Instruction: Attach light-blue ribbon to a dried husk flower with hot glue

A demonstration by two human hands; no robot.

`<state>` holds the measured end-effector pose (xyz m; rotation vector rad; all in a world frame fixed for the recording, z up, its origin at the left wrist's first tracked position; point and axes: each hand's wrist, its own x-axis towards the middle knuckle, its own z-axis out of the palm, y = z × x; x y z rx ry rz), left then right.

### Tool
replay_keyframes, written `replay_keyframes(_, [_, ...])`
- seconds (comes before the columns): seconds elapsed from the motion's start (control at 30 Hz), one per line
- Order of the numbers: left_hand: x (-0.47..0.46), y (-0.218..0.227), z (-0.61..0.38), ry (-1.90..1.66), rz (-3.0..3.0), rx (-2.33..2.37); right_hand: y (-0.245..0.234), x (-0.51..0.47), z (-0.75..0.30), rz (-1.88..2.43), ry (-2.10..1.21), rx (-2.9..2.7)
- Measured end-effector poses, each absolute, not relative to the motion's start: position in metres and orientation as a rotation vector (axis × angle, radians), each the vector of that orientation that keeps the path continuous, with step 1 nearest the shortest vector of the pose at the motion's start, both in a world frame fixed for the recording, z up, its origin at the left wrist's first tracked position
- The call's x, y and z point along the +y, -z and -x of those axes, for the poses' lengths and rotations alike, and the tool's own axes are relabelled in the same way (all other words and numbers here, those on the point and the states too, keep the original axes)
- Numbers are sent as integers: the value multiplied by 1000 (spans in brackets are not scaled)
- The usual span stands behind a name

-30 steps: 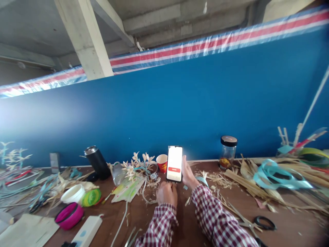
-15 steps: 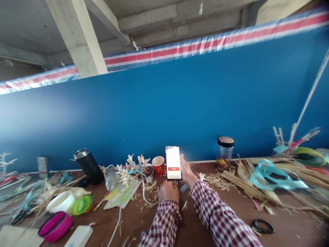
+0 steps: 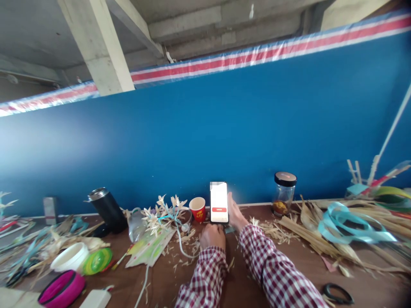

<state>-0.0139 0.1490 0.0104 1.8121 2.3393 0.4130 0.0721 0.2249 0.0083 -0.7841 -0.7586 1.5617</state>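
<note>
A smartphone (image 3: 219, 201) with a bright white screen and a red bar is held upright above the table, near the blue wall. My right hand (image 3: 236, 214) grips its right edge, with the fingertips partly behind it. At the lower edge, my left hand (image 3: 212, 236) is closed with its back towards me; its curled fingers are mostly hidden. A white cable (image 3: 183, 250) curves along the table towards my left wrist, and its end is out of sight. Just left of the phone stands a red paper cup (image 3: 197, 209).
Pale straw flowers (image 3: 165, 214), a black flask (image 3: 107, 210), a white bowl (image 3: 69, 258) and a pink round case (image 3: 62, 288) lie leftward. To the right are a lidded jar (image 3: 284, 194), light-blue ribbon (image 3: 343, 224), dried husks (image 3: 308, 237) and a black ring (image 3: 338, 294).
The view has shifted slightly, so table items sit farther outward in the picture. The phone and both hands appear a little farther right, with the grip much the same.
</note>
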Motion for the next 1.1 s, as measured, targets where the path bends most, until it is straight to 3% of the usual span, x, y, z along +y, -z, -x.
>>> replay_keyframes(0.47, [165, -5, 14, -368, -1835, 2331, -34, 218, -73, 856, -1532, -864])
replay_keyframes(1.1, [169, 1, 14, -402, -1854, 2354, -14, 237, -73, 795, -1550, -857])
